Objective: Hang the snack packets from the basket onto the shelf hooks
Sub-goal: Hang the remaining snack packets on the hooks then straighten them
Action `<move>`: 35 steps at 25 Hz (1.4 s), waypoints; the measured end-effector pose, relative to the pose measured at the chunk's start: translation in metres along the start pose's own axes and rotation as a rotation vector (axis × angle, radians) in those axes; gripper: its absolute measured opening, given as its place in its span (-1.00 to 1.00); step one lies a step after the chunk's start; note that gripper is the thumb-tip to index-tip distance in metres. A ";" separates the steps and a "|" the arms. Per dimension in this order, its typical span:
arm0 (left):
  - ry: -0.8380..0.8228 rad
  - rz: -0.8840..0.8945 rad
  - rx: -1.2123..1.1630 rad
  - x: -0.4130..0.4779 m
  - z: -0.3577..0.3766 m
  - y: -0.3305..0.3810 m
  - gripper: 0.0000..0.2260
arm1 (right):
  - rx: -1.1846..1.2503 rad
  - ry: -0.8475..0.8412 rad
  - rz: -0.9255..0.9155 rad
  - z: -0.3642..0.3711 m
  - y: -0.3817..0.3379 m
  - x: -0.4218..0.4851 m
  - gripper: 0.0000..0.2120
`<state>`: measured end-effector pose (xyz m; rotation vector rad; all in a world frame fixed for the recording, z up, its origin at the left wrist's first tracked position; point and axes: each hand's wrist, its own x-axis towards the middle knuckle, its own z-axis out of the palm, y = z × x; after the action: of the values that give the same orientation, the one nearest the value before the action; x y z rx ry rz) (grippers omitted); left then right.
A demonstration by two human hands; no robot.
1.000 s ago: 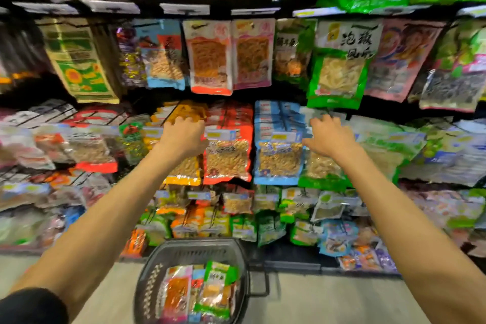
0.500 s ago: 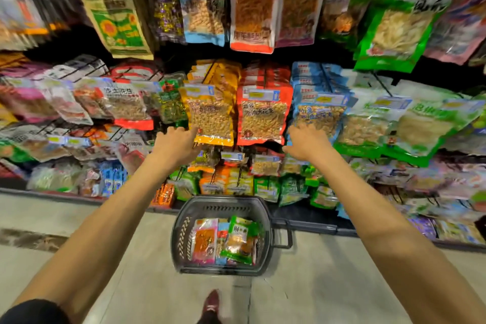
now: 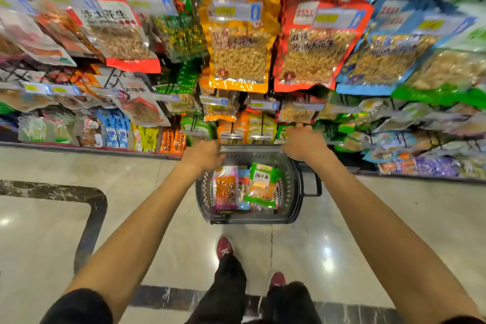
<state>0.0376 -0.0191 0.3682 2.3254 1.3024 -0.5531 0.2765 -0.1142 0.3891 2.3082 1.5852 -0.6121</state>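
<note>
A dark grey basket (image 3: 295, 193) stands on the floor in front of the shelf. In it lie an orange-red snack packet (image 3: 225, 188), a green packet (image 3: 263, 184) and a blue one (image 3: 243, 181) between them. My left hand (image 3: 202, 157) is at the basket's far left corner and my right hand (image 3: 305, 145) at its far right corner. Both show only their backs, with the fingers curled away from me, so I cannot see whether they grip anything. Above them hang rows of packets on shelf hooks (image 3: 259, 137).
Yellow (image 3: 239, 55), red (image 3: 313, 58) and blue (image 3: 381, 63) peanut packets hang just above the basket. The basket's handle (image 3: 313, 183) sticks out to the right. My red shoes (image 3: 223, 248) stand behind it on glossy beige tiles crossed by a dark inlay stripe (image 3: 92, 218).
Both hands have dropped from the hanging packets down to the basket's far rim. My view has tilted down, so the floor and my legs now show.
</note>
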 end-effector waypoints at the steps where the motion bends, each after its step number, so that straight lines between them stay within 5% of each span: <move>1: -0.071 0.009 -0.033 0.010 0.019 -0.006 -0.63 | 0.006 -0.051 0.005 0.020 -0.006 0.010 -0.49; 12: -0.441 -0.157 -0.104 0.146 0.252 -0.069 -0.60 | 0.082 -0.363 0.040 0.266 -0.024 0.140 -0.63; 21: -0.362 -0.297 -0.258 0.296 0.416 -0.110 -0.67 | 0.150 -0.436 0.158 0.466 0.000 0.267 -0.54; 27: -0.321 -0.469 -0.294 0.356 0.485 -0.129 -0.65 | 0.218 -0.441 0.190 0.535 0.022 0.308 -0.56; 35: -0.241 -0.643 -0.547 0.394 0.535 -0.138 -0.20 | 0.370 -0.348 0.402 0.567 0.028 0.342 -0.32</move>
<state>0.0356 0.0363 -0.3083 1.3455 1.7990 -0.5509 0.3027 -0.1011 -0.2731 2.4916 0.8765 -1.1961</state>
